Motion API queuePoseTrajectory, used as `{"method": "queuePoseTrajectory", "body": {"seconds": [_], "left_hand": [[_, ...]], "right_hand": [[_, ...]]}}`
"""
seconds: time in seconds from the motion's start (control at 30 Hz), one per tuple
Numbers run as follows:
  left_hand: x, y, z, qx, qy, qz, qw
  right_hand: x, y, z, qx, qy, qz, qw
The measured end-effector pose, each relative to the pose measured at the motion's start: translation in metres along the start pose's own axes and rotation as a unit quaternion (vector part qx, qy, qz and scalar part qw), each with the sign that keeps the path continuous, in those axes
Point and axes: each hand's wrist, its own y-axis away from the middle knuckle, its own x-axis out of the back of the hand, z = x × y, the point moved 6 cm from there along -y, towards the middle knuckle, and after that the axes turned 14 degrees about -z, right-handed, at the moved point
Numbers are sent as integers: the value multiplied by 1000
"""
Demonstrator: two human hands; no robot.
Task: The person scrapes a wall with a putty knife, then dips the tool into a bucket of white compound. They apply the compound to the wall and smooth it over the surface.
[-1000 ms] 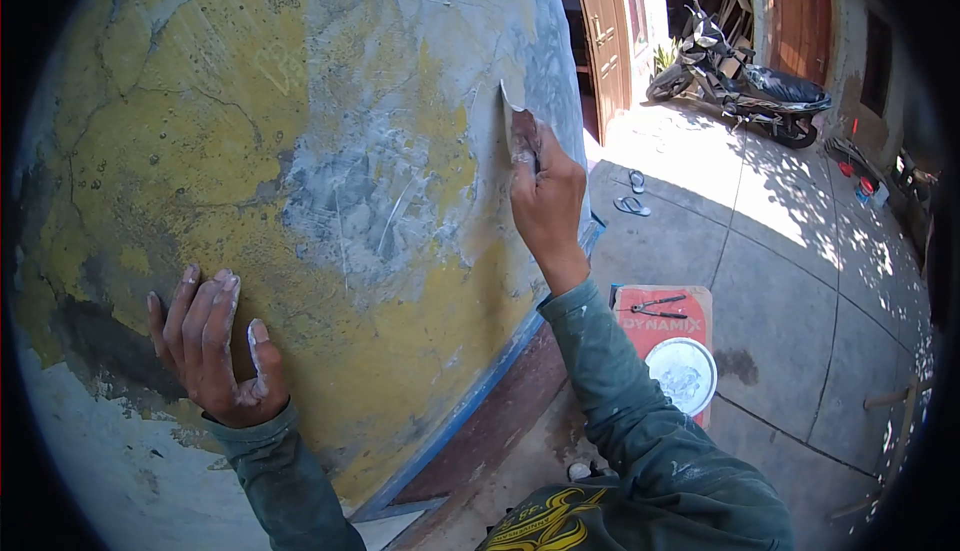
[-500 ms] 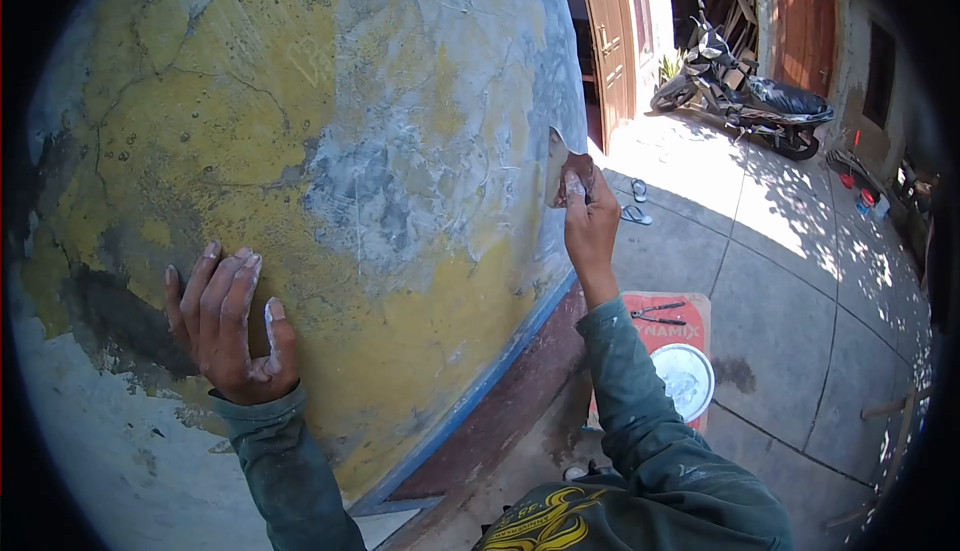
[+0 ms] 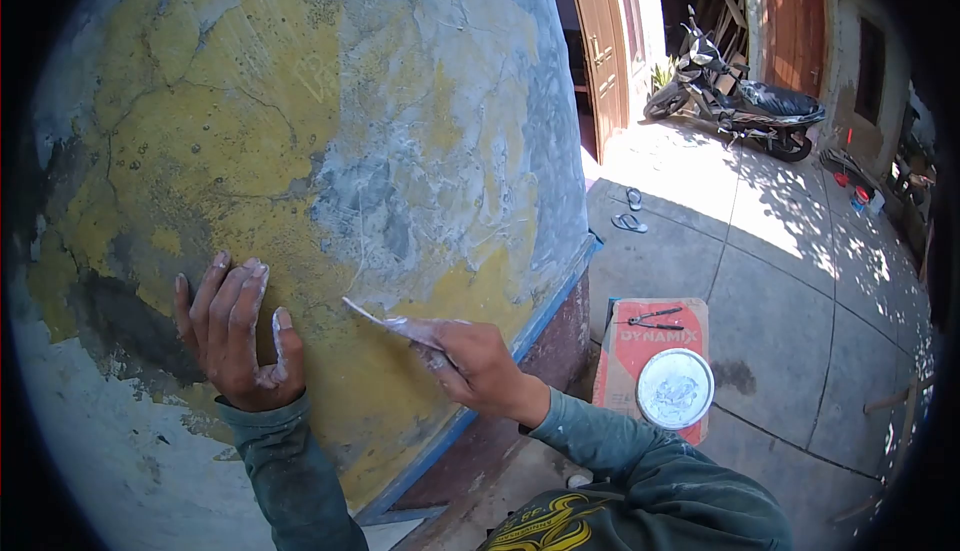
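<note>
My left hand [image 3: 238,336] rests on the yellow, patchy wall [image 3: 230,131] with its fingers spread and white residue on the fingertips; nothing is in it. To its right, my right hand [image 3: 475,361] grips a scraper [image 3: 375,317] whose thin whitish edge points up and left, close to the lower yellow area. The scraper is seen nearly edge-on, so whether it touches the wall is hard to tell. White smears cover the fingers of this hand. Pale, uneven plaster patches [image 3: 400,181] spread over the wall above it.
A round white lid or container [image 3: 675,389] with white paste sits on a red Dynamix bag [image 3: 640,351], beside pliers-like tool [image 3: 655,319]. Sandals [image 3: 630,222] lie on the concrete floor [image 3: 770,321]. A motorcycle [image 3: 745,101] stands near an open brown door [image 3: 598,41].
My right hand has moved down and left with the scraper, from the wall's right edge to the lower middle, and the blade has turned edge-on. My left hand stays in nearly the same place.
</note>
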Motion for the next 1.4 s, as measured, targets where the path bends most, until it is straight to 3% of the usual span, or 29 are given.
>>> {"method": "queuePoseTrajectory", "body": {"seconds": [0.03,0.1,0.13,0.23,0.43,0.5,0.57,0.63,0.77,0.8,0.87,0.97,1.03,1.1,1.23,1.3,1.37,1.4], "left_hand": [[-1,0,0,1,6,-5,1000],[1,1,-1,5,6,3,1000],[1,1,0,4,9,-5,1000],[2,0,0,0,14,-8,1000],[2,1,0,4,14,-7,1000],[1,1,0,3,13,-7,1000],[1,0,0,5,14,-11,1000],[1,0,1,5,16,-13,1000],[2,1,1,4,17,-11,1000],[2,1,2,3,16,-11,1000],[2,1,1,6,21,-11,1000],[2,1,0,4,18,-10,1000],[1,2,0,5,14,-8,1000],[2,2,0,6,10,-4,1000],[1,1,1,14,12,-13,1000],[1,2,0,17,9,-13,1000],[1,2,0,13,11,-11,1000],[1,3,-1,16,12,-12,1000]], "right_hand": [[18,-6,12,-24,-116,57,991],[69,-21,44,-119,-172,136,968],[97,-34,58,-105,-153,211,960],[172,-67,119,-88,-21,300,950],[221,-130,157,-198,104,299,928],[208,-155,126,-148,185,315,919],[177,-172,77,-142,225,259,929],[138,-172,31,-27,246,235,940],[86,-140,-13,97,261,107,955],[92,-134,-15,85,214,61,971],[122,-137,1,127,85,146,977],[197,-156,47,24,112,298,948],[230,-179,81,-100,177,311,928],[228,-203,84,-97,200,301,927],[135,-201,-3,70,325,173,927],[111,-179,-33,156,291,90,940],[127,-181,-33,207,218,46,953],[148,-196,-26,231,227,88,942]]}}
